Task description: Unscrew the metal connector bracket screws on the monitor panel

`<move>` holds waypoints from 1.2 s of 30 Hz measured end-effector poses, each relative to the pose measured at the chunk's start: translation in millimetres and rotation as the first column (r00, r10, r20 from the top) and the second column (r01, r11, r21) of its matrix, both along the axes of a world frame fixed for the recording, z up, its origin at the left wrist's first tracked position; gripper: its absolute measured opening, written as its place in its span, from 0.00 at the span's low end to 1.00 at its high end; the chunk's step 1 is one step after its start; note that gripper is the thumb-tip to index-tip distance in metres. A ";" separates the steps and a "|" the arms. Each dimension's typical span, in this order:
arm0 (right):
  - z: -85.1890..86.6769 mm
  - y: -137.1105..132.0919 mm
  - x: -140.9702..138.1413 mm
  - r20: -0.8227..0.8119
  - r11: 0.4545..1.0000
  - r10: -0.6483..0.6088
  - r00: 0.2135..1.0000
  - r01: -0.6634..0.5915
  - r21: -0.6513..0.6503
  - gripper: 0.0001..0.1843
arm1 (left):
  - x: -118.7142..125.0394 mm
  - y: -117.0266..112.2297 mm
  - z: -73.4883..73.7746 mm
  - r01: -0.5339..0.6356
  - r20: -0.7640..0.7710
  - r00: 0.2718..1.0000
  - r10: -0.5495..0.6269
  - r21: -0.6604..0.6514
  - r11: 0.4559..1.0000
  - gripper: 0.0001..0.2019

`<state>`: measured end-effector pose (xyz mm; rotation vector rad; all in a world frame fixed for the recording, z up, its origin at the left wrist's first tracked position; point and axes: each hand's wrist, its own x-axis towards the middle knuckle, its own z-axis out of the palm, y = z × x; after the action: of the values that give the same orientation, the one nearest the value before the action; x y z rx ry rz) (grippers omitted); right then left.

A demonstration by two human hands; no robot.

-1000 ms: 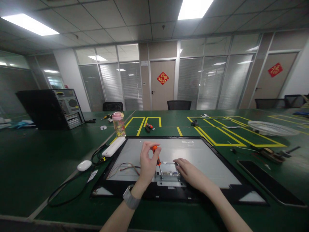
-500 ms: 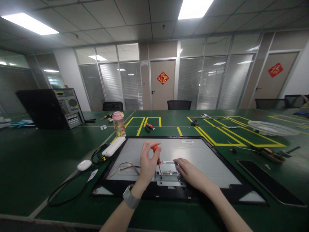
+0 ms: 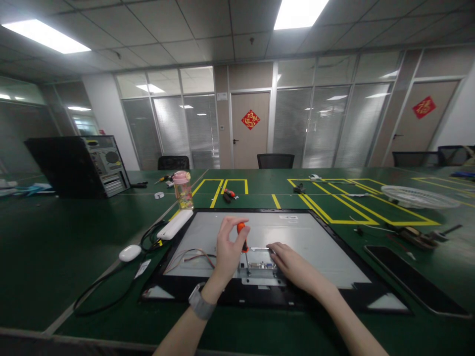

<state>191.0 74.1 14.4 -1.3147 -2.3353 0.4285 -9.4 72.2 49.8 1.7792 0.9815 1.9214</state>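
Note:
A flat display panel (image 3: 208, 232) with a grey metal back and black border lies on the table. My left hand (image 3: 227, 249) is closed around the orange handle of a screwdriver (image 3: 242, 230), held nearly upright. Its shaft runs down to the left front part of a metal bracket (image 3: 261, 281) carrying a row of ports. My right hand (image 3: 287, 259) grips the bracket's right side, fingertips over its upper edge; the thumb is hidden. Thin coloured wires (image 3: 195, 253) lie on the panel left of my left hand.
To the left are a white power brick (image 3: 176, 225), black cables, a white mouse-like piece (image 3: 129, 253) and a pink-lidded bottle (image 3: 182, 190). A computer case (image 3: 74, 165) stands farther left. A black slab (image 3: 413, 279) lies right of the panel; red-handled pliers (image 3: 229, 194) lie beyond it.
The screwdriver handle and the fingers of my left hand have shifted very slightly to the right. My right hand and the panel have not moved.

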 end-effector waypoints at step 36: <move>1.3 -2.3 -0.5 -0.015 1.000 -0.002 1.000 0.002 0.002 0.18 | 0.1 -2.3 -0.8 0.001 0.061 0.998 0.002 -0.039 0.999 0.10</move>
<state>190.5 71.8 15.8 -1.3088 -2.3212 0.4332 -9.2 69.9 49.0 1.6888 0.9914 1.9319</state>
